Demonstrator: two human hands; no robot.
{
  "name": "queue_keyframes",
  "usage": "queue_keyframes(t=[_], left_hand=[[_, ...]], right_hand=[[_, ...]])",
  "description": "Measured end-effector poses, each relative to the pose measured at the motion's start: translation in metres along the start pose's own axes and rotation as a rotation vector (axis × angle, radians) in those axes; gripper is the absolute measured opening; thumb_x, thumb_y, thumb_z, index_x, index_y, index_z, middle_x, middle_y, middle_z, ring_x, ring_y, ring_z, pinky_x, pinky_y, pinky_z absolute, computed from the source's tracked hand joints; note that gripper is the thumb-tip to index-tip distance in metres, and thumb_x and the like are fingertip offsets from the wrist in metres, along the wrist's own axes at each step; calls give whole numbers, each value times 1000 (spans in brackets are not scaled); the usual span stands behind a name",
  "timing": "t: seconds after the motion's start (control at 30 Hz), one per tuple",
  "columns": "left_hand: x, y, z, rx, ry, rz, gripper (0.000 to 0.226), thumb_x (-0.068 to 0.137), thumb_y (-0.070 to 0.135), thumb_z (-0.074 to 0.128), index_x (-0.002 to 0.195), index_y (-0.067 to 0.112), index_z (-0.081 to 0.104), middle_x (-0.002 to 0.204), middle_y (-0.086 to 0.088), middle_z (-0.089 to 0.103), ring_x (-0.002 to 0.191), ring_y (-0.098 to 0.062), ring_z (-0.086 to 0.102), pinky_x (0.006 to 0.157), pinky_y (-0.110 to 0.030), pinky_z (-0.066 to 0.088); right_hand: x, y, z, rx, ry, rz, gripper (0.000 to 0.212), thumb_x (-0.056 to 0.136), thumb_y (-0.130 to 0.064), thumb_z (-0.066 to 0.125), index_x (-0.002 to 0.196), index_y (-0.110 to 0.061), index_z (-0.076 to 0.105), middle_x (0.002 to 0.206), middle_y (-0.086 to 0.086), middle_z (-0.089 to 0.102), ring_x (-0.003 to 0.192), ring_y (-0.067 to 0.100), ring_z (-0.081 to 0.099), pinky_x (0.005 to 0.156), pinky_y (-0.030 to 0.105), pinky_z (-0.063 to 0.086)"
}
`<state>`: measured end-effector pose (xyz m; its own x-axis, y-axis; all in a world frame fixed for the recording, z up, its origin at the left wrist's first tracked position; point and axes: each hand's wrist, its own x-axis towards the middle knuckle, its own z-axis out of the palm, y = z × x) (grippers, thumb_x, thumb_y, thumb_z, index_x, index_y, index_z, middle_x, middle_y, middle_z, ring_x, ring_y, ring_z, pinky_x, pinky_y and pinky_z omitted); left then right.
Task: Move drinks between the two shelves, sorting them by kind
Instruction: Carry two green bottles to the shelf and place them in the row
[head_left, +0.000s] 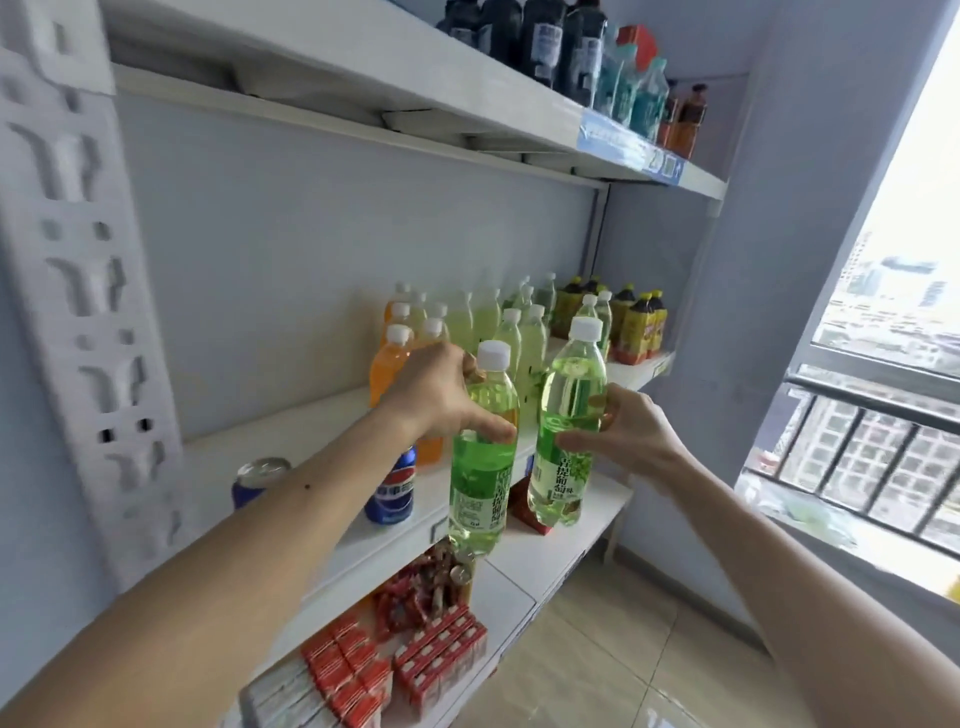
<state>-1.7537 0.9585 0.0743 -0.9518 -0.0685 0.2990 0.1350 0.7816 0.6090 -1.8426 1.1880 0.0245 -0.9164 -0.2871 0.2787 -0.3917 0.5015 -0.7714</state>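
You are holding two green drink bottles, one per hand, both lifted in front of the middle shelf (332, 441) and touching no surface. Your left hand (441, 395) is wrapping closed around the shoulder of the left green bottle (480, 467), thumb across the front. Your right hand (618, 431) is gripping the right green bottle (566, 431) at mid-body, fingers curled around its far side. Both bottles are hanging upright with a slight tilt, just beside each other, white caps on.

Progress, judged from how things are sitting: sorting looks partly done. On the middle shelf the pale green bottles (519, 332) are already standing in a cluster, orange bottles (389, 358) are grouping to their left, and dark tea bottles with yellow labels (639, 322) are sitting at the far right end. Two blue cola cans (389, 493) are standing apart near the front edge, left of the bottles, so they are probably awaiting a place. The two bottles you are carrying likely belong with the green cluster; they are not placed yet.

The lower shelf (550, 551) is carrying red cartons (441, 649) and a red snack pack; whether any drinks remain there I cannot tell. The top shelf (363, 67) is holding dark and teal bottles, apparently outside this job.
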Motion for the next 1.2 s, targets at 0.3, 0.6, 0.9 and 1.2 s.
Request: queue_keyframes(t=[0.3,0.6,0.9,1.2], left_hand=[[146,17,53,3,-9,-6,82,51,46,90,117,7,63,119,-4,67,107,-18,61,88,-21,42],[262,47,90,61,101,-68,76,50,46,90,112,10,67,113,-1,69,99,-14,61,85,-23,43],[362,86,90,-60,374,-192,97,22,57,88,106,12,69,102,2,70,96,-17,66,87,-43,56],[448,55,87,-140,519,-276,74,44,26,95,110,10,66,107,-3,68,98,-20,66,86,-42,57]], right_hand=[[136,64,-50,78,-1,4,60,48,-38,93,97,-24,63,94,-3,72,86,20,70,82,46,57],[275,117,-90,82,-83,-115,49,56,-29,92,95,-29,62,91,-8,73,79,8,69,75,29,56],[388,146,-129,109,-86,-222,58,57,-34,92,106,-21,65,94,-6,73,82,12,70,72,32,59],[457,167,-101,167,-131,-252,66,54,-43,89,109,-18,62,95,-6,71,85,11,69,81,36,58]])
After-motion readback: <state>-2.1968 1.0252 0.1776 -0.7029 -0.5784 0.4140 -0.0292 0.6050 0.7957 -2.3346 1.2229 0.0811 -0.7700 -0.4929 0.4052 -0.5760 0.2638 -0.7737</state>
